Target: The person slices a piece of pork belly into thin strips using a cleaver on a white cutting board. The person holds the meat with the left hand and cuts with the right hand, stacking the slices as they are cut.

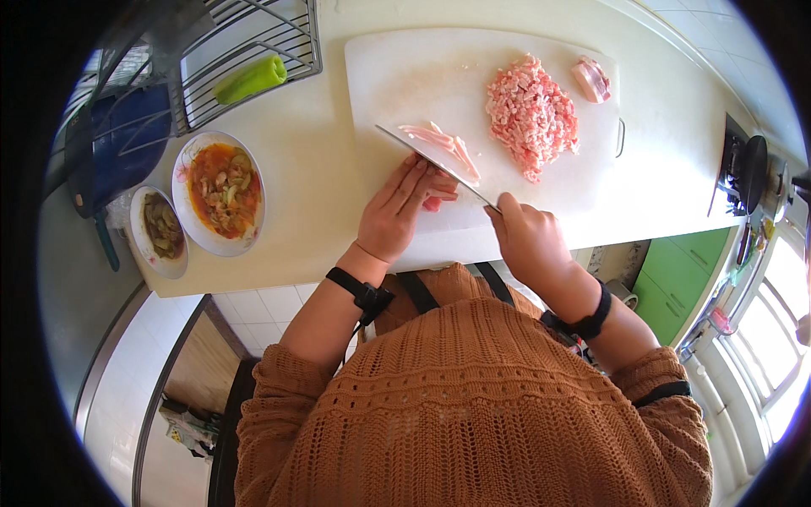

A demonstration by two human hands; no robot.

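My right hand [529, 237] grips the handle end of a kitchen knife [439, 166], whose blade slants up and left across the white cutting board [405, 70]. The fingertips of my left hand [396, 206] lie against the blade's near side, over a piece of raw meat [441, 191] that they partly hide. Just beyond the blade lie several thin meat strips [447, 142]. Farther right on the board is a heap of diced raw meat [532, 117], with a small fatty chunk of meat [592, 79] near the board's far right corner.
Left of the board, a large bowl of food in red sauce [225, 196] stands beside a smaller bowl of cooked vegetables [163, 227]. A green pepper [251, 80] lies on a metal wire rack [293, 62]. At the far right stands a dark pan [753, 174]. The counter's near edge runs before my body.
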